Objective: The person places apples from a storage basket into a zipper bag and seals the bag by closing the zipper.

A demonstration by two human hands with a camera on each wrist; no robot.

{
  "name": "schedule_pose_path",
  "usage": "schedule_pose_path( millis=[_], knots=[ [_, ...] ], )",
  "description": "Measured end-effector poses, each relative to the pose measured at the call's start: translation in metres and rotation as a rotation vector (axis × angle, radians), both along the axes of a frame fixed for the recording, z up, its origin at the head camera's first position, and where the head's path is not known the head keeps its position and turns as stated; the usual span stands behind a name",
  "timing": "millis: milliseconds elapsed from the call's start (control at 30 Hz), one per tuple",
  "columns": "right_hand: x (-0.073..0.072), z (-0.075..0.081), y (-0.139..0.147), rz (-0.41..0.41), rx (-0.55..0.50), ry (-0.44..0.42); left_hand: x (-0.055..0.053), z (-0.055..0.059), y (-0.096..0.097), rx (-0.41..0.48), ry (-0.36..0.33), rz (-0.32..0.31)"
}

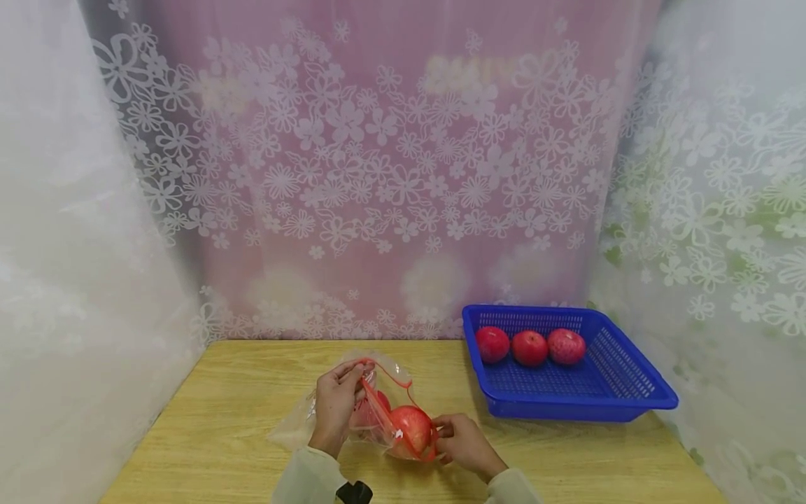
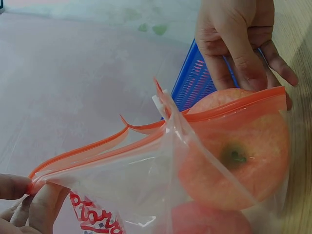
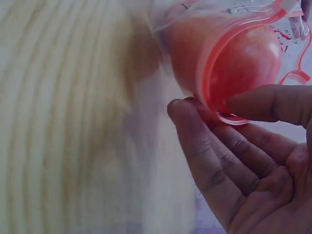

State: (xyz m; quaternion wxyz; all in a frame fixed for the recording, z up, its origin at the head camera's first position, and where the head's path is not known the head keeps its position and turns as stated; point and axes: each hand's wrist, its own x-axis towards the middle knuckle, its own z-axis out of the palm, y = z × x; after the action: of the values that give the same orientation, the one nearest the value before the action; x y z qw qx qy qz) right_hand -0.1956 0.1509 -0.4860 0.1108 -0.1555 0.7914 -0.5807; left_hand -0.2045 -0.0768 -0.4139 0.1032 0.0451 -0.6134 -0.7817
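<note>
A clear zip bag (image 2: 146,180) with an orange-red closure strip and red print lies on the table, its mouth spread toward the right. My left hand (image 1: 336,402) pinches one end of the strip between thumb and fingers. A red apple (image 1: 412,427) sits just inside the mouth, its stem end showing through the plastic in the left wrist view. Lower in the bag is another apple (image 2: 207,219), partly hidden. My right hand (image 1: 464,442) is at the mouth's right side; its thumb touches the nearer apple while its other fingers extend loosely under the rim.
A blue plastic basket (image 1: 567,402) stands at the right of the wooden table (image 1: 208,413), with three red apples (image 1: 529,348) along its far side. A pink flowered curtain (image 1: 390,175) hangs behind, and pale sheets hang on both sides.
</note>
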Motion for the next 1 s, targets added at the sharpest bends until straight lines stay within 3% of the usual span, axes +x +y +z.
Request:
schedule_pose_path(
  millis=[500, 1000],
  knots=[
    [-0.001, -0.014, -0.006, -0.010, -0.031, -0.044, -0.002, -0.001, -0.003, 0.006, -0.012, 0.001],
    [0.000, -0.010, -0.005, -0.012, -0.100, -0.082, -0.002, 0.001, -0.004, 0.020, 0.003, -0.004]
  ],
)
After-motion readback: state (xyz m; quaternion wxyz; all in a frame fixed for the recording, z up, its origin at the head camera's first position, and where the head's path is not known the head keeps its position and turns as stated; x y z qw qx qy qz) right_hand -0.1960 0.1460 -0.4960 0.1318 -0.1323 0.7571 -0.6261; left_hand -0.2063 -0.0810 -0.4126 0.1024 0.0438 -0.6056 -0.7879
